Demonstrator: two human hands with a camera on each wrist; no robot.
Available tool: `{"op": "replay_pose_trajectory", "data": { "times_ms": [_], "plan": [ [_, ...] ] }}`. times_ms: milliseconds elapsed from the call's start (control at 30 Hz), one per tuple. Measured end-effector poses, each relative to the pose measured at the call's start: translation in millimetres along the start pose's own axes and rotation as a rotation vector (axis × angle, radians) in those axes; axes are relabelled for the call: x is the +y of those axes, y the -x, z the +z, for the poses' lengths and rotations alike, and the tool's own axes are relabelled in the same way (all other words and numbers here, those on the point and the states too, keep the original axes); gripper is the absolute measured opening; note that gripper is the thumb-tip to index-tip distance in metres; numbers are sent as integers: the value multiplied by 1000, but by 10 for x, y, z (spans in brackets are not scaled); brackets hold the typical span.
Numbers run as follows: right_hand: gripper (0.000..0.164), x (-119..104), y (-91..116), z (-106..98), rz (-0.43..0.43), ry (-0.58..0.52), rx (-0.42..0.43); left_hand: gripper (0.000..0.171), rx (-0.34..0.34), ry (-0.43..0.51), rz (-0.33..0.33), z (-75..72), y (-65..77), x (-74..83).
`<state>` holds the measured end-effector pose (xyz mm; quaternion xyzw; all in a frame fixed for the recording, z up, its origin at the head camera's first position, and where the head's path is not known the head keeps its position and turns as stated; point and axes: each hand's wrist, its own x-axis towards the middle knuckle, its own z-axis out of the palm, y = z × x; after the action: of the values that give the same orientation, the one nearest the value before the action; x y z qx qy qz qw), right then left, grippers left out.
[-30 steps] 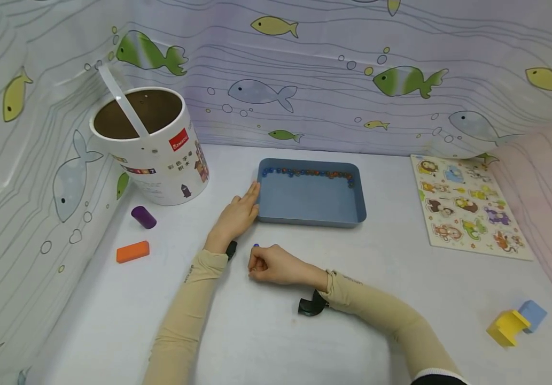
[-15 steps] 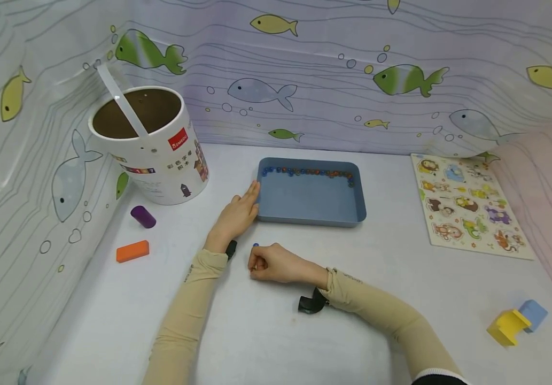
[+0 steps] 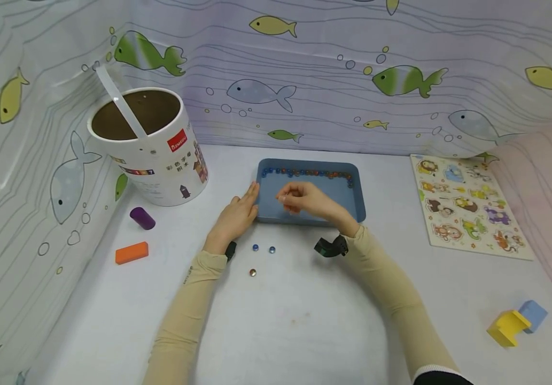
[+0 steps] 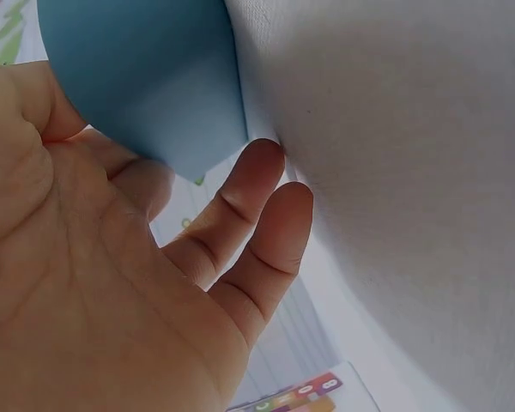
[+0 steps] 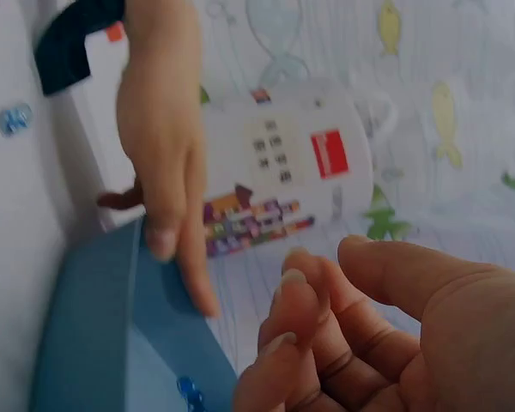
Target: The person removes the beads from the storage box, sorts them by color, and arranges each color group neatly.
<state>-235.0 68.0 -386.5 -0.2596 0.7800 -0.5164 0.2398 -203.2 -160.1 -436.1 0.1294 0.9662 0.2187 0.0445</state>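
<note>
My left hand (image 3: 233, 220) rests with extended fingers against the left side of a shallow blue-grey tray (image 3: 309, 220). In the left wrist view, two of its fingers (image 4: 279, 232) lie beside the tray's outer wall. Over the tray hovers my right hand (image 3: 309, 199), its fingers bent and thumb close to the index finger. The right wrist view shows no marble between the fingertips (image 5: 292, 300); I cannot tell whether one is hidden in the hand. Marbles (image 3: 314, 172) line the tray's far edge. In front lie blue marbles (image 3: 255, 247) and an amber marble (image 3: 253, 272).
A white bucket (image 3: 160, 176) stands at the back left, near a purple cylinder (image 3: 142, 218) and an orange block (image 3: 132, 253). An animal puzzle board (image 3: 468, 206) lies at right. Yellow (image 3: 507, 328) and blue blocks (image 3: 533, 315) sit at front right.
My right hand has risen from the table and moved away from me over the tray, uncovering a second blue marble and the amber one. The left hand stays in place.
</note>
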Motion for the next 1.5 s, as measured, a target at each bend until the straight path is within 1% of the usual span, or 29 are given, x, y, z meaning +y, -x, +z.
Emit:
{"op": "replay_pose_trajectory", "data": {
  "times_ms": [100,167,300,400,600,767,900,1000,1200,1300,1500],
  "plan": [
    [31,52,-70,-150,55,-29,23,58,1,-3,5,-2,6,3],
    [32,104,-116,-240,68,-39,54,58,2,-3,8,-2,10,4],
    [34,196,-224,-384,80,-46,138,57,4,-6,10,2,10,-1],
    [36,250,-321,-463,112,-72,206,57,4,-8,11,7,7,-5],
    [39,354,-502,-539,203,-126,329,57,-6,-12,6,16,1,-6],
    [38,468,-614,-556,275,-114,363,57,-11,-10,5,22,-4,13],
    [35,542,-670,-552,313,-93,380,57,-19,-12,11,19,-9,27],
    [31,577,-694,-534,314,-51,397,58,-14,-13,15,8,-10,28],
    [27,637,-729,-477,307,137,414,57,-12,-8,12,-11,-8,21],
    [25,651,-732,-453,314,209,411,58,-17,-8,10,-10,-1,15],
    [22,628,-735,-441,311,306,392,57,-16,-7,-2,-6,12,6]
  ]
}}
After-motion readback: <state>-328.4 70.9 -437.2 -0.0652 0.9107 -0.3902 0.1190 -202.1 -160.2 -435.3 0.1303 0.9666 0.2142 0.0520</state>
